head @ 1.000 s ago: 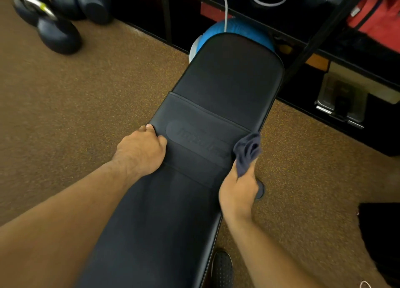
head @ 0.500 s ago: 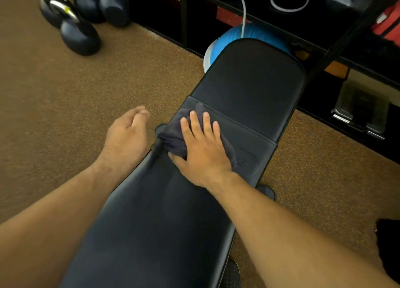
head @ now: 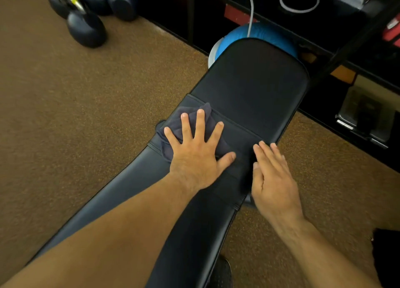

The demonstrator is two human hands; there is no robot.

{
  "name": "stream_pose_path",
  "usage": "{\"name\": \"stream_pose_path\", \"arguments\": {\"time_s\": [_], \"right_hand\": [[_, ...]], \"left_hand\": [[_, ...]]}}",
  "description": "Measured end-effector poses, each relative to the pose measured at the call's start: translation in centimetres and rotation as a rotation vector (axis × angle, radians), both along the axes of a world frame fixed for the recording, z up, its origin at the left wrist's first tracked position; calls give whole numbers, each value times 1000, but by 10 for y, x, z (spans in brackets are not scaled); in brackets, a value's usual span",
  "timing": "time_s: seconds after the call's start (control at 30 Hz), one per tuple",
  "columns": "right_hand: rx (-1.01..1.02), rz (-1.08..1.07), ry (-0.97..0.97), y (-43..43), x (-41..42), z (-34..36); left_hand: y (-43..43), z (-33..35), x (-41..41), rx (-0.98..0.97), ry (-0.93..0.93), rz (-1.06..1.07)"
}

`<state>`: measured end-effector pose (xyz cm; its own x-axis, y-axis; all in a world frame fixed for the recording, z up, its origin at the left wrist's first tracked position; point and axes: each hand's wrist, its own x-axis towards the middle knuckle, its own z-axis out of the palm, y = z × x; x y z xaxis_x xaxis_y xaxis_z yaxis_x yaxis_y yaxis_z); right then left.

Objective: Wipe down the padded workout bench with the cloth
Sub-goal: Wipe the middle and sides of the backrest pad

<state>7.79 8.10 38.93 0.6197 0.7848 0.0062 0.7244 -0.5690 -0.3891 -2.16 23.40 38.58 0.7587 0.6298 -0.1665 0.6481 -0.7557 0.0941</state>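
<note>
Both open: left grip [head: 194,158] flat on cloth [head: 173,119], right grip [head: 275,179] perhaps on bench [head: 255,82].

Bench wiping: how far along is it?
Done: hard to say; the bench shows no streaks marking wiped parts. In hand: the left hand presses the cloth flat on the middle band, while the right hand, fingers straight, is at the right edge. Left: likely the far and near pads.
</note>
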Motion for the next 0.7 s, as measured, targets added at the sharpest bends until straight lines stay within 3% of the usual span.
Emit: {"name": "stream_pose_path", "arguments": {"time_s": [0.13,0.33,0.47,0.7], "right_hand": [[-29,9,11,-5,-10,-5],[-150,-26,149,13,-30,4],[-203,-83,169,23,-40,6],[-228,-150,158,32,-44,9]], "left_hand": [[20,-6,2,35,-13,13],[36,-9,-43,-29,-136,309],[26,-11,-68,-15,-118,292],[79,-8,-47,-256,-138,468]]}}
